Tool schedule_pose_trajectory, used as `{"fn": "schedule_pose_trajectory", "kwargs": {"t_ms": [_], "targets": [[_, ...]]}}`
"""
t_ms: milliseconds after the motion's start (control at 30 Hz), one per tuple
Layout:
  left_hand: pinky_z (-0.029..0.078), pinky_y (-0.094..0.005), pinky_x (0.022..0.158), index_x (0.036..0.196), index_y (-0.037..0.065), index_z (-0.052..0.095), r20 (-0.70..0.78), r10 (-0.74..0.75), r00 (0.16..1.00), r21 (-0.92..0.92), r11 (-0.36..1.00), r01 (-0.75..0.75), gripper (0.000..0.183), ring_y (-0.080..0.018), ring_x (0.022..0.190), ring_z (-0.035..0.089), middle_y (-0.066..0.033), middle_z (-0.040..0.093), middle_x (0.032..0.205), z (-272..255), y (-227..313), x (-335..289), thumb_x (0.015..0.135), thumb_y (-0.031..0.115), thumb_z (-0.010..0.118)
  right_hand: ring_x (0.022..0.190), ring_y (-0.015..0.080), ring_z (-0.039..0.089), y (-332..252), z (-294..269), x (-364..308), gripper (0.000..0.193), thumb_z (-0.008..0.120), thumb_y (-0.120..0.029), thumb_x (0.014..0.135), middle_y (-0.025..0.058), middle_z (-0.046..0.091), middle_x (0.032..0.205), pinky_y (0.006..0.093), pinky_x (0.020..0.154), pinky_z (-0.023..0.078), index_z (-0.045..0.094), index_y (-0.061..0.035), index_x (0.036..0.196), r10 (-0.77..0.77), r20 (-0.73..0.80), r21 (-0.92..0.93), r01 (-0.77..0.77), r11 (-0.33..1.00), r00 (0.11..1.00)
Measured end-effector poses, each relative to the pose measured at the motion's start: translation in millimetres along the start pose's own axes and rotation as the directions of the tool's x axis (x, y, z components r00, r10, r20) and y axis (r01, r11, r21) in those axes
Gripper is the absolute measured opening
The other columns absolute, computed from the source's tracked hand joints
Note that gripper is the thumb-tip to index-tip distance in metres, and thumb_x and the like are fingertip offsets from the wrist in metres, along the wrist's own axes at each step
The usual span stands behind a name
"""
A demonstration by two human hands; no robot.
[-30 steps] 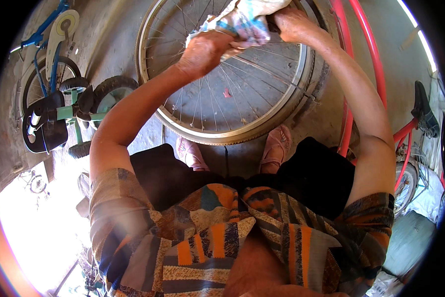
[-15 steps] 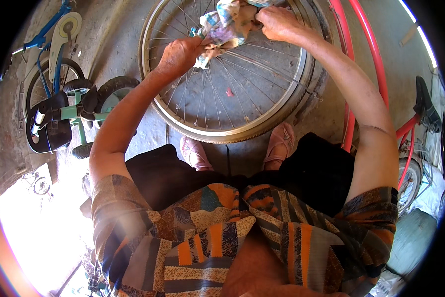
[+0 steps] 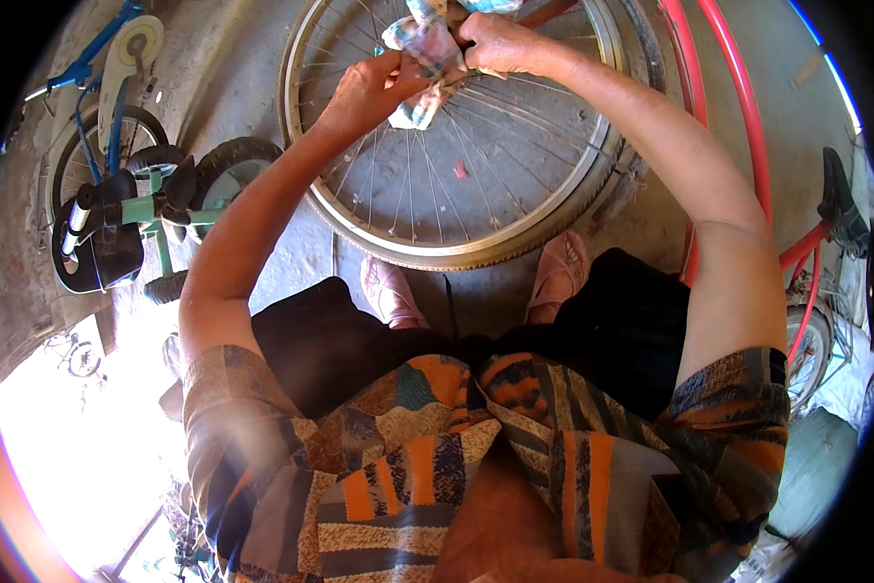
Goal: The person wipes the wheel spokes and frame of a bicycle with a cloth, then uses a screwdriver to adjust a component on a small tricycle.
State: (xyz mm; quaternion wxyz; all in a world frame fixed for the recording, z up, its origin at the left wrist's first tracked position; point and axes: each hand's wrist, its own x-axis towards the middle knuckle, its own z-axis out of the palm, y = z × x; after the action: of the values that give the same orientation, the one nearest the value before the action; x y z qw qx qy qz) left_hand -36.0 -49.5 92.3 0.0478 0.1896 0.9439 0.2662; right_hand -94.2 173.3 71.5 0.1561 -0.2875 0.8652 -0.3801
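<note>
Cloth (image 3: 425, 49), pale with coloured patches, is bunched over the spokes toward the far side of a bicycle wheel (image 3: 446, 255). The left hand (image 3: 364, 95) pinches its left side between thumb and fingers; the right hand (image 3: 503, 44) has curled fingers closed on its right side. Pink sandals (image 3: 565, 264) stand by the wheel's near edge, red tubes (image 3: 745, 97) to its right, a green frame (image 3: 140, 211) to its left.
</note>
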Motion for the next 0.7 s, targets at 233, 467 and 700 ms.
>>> {"fn": "schedule_pose_trajectory", "kwargs": {"t_ms": [233,467,700], "targets": [[0.050,-0.0369,0.066,0.090,0.006,0.073,0.260,-0.031,0.965,0.087,0.996,0.008,0.018,-0.0224,0.070,0.066,-0.0158,0.069,0.080,-6.8,-2.3,0.5,0.083,0.021,0.066,0.054,0.0125,0.056,20.8,-53.8,-25.6,0.024,0.060,-0.003,0.062,0.0064,0.063,0.063,0.0304,0.046,0.041,0.070,0.0021,0.084,0.043,0.500,-0.036,-0.028,0.999,0.865],[0.050,-0.0430,0.076,0.083,0.001,0.067,0.435,0.119,0.893,-0.001,0.991,-0.132,0.025,-0.0360,0.083,0.065,-0.0194,0.066,0.084,13.3,5.2,-17.2,0.081,0.025,0.062,0.054,0.0147,0.056,19.2,-82.0,-60.1,0.018,0.059,0.001,0.060,0.0088,0.065,0.069,0.0308,0.049,0.043,0.067,0.0016,0.076,0.337,0.428,-0.535,-0.065,0.842,0.839],[0.050,-0.0418,0.076,0.089,0.001,0.069,0.513,0.048,0.857,0.065,0.993,-0.094,0.027,-0.0337,0.083,0.065,-0.0189,0.067,0.084,15.6,15.4,-5.3,0.080,0.026,0.063,0.074,0.0329,0.066,23.9,-29.4,-46.8,0.016,0.058,-0.002,0.073,0.0216,0.066,0.079,0.0401,0.065,0.051,0.065,0.0043,0.086,0.129,0.228,-0.436,-0.017,0.900,0.965]]}}
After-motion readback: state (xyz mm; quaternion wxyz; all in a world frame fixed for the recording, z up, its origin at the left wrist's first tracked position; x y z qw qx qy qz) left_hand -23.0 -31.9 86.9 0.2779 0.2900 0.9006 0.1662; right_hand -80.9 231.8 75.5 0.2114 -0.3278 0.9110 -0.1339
